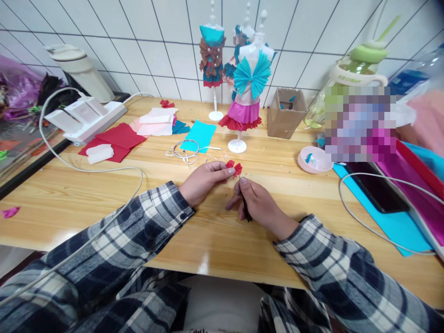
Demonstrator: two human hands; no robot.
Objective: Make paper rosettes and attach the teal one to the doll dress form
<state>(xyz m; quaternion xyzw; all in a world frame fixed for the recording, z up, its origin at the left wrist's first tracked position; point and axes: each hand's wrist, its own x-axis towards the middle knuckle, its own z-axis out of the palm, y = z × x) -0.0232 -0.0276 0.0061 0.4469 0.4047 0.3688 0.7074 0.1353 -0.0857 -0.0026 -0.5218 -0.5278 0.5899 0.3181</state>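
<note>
Between the thumb and fingers of my left hand (210,180) is a small pleated red paper bow (237,168), held just above the table. My right hand (255,199) is closed around a slim black-handled tool (247,210). Its thin tip points up at the bow's lower edge; my fingers cover most of it, so its kind is unclear. Beyond my hands stands a white mini dress form (253,51) with a blue pleated paper bow and a pink and red skirt. Loops of thin wire (187,150) and a blue paper sheet (201,134) lie past my left hand.
Red paper (121,141) and a white power strip (93,120) lie left, with a cable crossing my left forearm. More dress forms (212,60) stand behind. To the right are a cardboard box (286,115), a pink bowl (314,162), a phone (378,187) and a bottle (367,55).
</note>
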